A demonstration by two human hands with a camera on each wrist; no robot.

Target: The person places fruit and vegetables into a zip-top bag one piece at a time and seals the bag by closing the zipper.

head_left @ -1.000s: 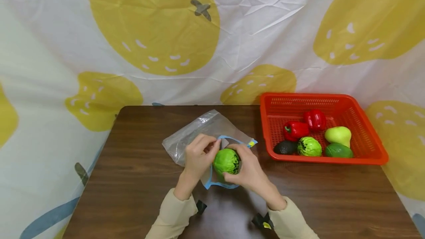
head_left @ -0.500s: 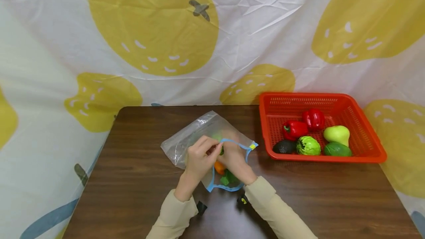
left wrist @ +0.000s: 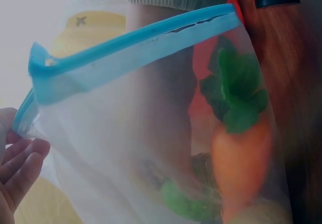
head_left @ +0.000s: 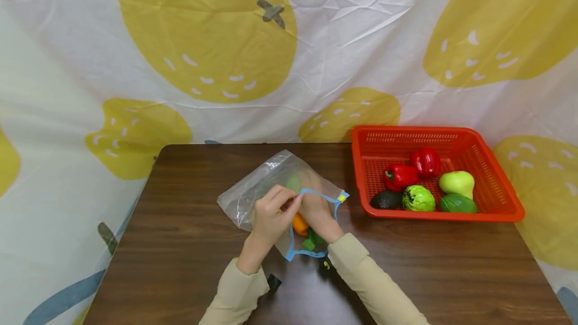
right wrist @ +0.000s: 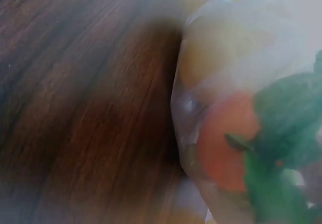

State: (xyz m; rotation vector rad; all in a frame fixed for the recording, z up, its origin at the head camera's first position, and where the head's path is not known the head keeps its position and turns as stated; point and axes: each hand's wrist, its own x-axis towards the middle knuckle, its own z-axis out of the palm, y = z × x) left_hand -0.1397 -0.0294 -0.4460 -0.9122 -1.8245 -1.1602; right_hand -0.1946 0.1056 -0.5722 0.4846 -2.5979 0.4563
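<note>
A clear zip bag (head_left: 248,194) with a blue zip edge (left wrist: 136,36) lies slanted on the table, its mouth toward me. My left hand (head_left: 273,212) pinches the bag's edge between thumb and fingers. Through the mouth, my right hand (head_left: 314,209) reaches into the bag, its fingertips seen only dimly through the film. At those fingertips it holds a round green fruit (head_left: 293,182) with dark creases, blurred by the plastic. Nearer the mouth lies an orange carrot (left wrist: 241,156) with green leaves (left wrist: 236,90). A yellowish round thing (right wrist: 214,55) shows through the film in the right wrist view.
A red basket (head_left: 506,184) stands at the right, holding two red bell peppers (head_left: 426,163), a pear (head_left: 457,183), a dark avocado (head_left: 386,199), a creased green fruit (head_left: 418,198) and a smooth green one (head_left: 458,203). Behind the brown table (head_left: 189,204) hangs a fruit-print cloth (head_left: 212,29).
My right hand has carried the green fruit from the bag's mouth deep inside, forward and slightly left. My left hand keeps its pinch on the edge. The carrot has come into view.
</note>
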